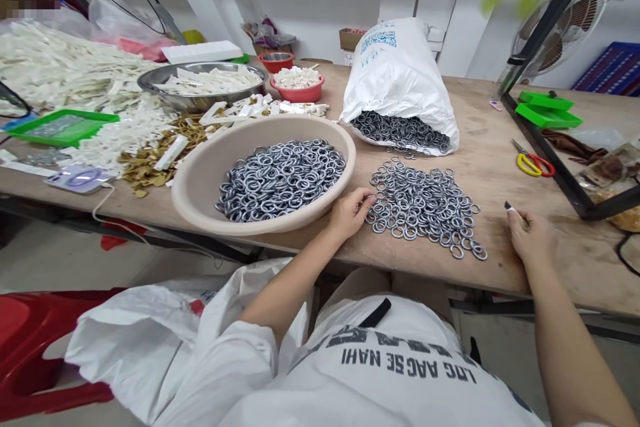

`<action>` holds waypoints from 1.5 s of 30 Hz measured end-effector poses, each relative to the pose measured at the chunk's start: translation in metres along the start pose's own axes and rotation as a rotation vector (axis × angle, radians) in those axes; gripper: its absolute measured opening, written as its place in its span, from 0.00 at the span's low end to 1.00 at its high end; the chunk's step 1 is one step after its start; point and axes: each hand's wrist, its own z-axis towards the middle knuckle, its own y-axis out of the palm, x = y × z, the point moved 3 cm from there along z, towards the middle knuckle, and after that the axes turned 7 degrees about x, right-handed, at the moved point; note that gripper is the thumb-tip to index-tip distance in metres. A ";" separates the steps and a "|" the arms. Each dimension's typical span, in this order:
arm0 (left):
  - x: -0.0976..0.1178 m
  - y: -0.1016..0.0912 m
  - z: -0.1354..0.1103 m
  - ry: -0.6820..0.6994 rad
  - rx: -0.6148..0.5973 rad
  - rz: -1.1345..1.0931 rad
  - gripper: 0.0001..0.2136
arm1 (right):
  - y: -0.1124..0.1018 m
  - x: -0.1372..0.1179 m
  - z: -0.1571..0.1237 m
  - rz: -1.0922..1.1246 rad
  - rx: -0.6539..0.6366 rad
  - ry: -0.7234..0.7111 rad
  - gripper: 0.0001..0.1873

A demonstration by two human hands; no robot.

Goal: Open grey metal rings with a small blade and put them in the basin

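A loose pile of grey metal rings (pixel 425 203) lies on the wooden table (pixel 500 147) in front of me. My left hand (pixel 351 211) rests at the pile's left edge, fingers curled and touching the outermost rings. My right hand (pixel 531 235) lies to the right of the pile, closed on a small dark-tipped tool whose point sticks up. A beige plastic basin (pixel 200 180) to the left holds many more rings (pixel 283 179). Behind the pile a white sack (pixel 400 73) lies on its side, with rings spilling from its mouth.
Yellow-and-red scissors (pixel 534 163) lie right of the pile, beside a black metal frame (pixel 545 147) and green trays (pixel 547 110). White plastic pieces (pixel 70 80), a steel bowl (pixel 200 83), red bowls (pixel 299 87) and brown scraps (pixel 150 160) cover the table's left. A fan (pixel 560 20) spins at the back right. A red stool (pixel 35 340) stands at the lower left.
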 end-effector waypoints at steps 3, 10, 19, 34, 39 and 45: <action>0.012 -0.001 0.001 0.013 0.034 -0.067 0.11 | -0.009 -0.007 -0.004 0.043 0.044 0.001 0.28; 0.042 0.009 -0.024 -0.381 0.014 -0.418 0.12 | -0.031 -0.099 -0.065 0.745 -0.079 -0.006 0.23; 0.074 0.026 -0.051 -0.536 -0.199 -0.570 0.14 | -0.036 -0.230 -0.123 1.046 -0.484 -0.209 0.13; 0.074 0.018 -0.062 -0.627 -0.279 -0.525 0.19 | -0.016 -0.242 -0.130 1.283 -0.783 0.007 0.18; 0.077 0.023 -0.061 -0.801 -0.181 -0.759 0.20 | -0.030 -0.241 -0.126 1.264 -0.633 -0.075 0.17; 0.083 0.032 -0.066 -0.840 -0.162 -0.834 0.22 | -0.035 -0.250 -0.135 1.194 -0.736 -0.114 0.16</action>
